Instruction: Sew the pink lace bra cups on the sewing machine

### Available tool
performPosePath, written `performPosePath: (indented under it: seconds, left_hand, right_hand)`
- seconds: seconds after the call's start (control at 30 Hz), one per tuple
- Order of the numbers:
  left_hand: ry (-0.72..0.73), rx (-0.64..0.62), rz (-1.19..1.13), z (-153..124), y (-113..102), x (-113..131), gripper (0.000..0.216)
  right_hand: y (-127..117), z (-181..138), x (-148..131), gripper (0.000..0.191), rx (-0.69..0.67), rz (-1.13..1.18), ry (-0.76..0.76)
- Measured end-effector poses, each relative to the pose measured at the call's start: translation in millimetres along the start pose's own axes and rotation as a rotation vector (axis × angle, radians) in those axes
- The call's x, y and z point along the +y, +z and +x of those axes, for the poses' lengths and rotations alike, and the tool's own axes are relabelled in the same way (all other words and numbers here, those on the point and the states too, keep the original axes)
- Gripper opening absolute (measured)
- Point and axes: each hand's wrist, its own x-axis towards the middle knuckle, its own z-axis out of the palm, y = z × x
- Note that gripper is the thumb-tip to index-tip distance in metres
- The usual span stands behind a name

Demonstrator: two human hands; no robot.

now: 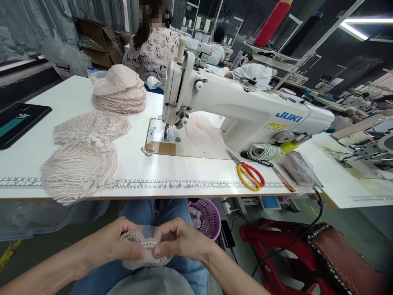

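Over my lap, below the table edge, both hands pinch one pale pink lace piece point(150, 259) with a dotted, scalloped edge and a sheer part. My left hand point(124, 241) grips its left side, thumb on top. My right hand point(176, 241) pinches its right side, thumb tip close to the left thumb. The fingers behind the fabric are partly hidden. On the table above lie two loose lace cup pieces point(81, 168), with a stack of similar pieces point(119, 92) behind them. A white JUKI sewing machine point(245, 106) stands to the right, sheer fabric point(202, 130) lying under its arm.
Scissors with red and yellow handles point(250, 175), a cord coil point(264, 151) and a mesh bag point(297, 170) lie at the table's right. A black phone-like case point(23, 123) is far left. Below are a purple basket point(211, 219) and a red chair point(276, 246). Other people sit ahead.
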Motion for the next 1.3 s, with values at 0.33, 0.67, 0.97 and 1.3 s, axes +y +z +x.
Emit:
performPosePath:
  seconds: [0.33,0.67,0.97,1.3]
  left_hand:
    - [0.055,0.009,-0.029,0.7,1.7,15.5,0.05]
    - [0.113,-0.128,0.007,-25.3,22.4,108.7,0.038]
    - [0.078,-0.138,0.084,16.6,-12.0,136.3,0.047]
    - [0.008,-0.104,0.158,30.0,-30.2,150.7,0.033]
  right_hand:
    - [0.3,-0.2,-9.2,0.045,0.02,0.036,-0.059]
    - [-11.0,-25.7,-56.7,0.039,-0.058,-0.37,-0.68]
    - [-17.4,16.6,-66.7,0.035,0.34,-1.099,-1.51]
    - [-28.0,9.9,-80.2,0.015,0.407,-1.356,-1.36]
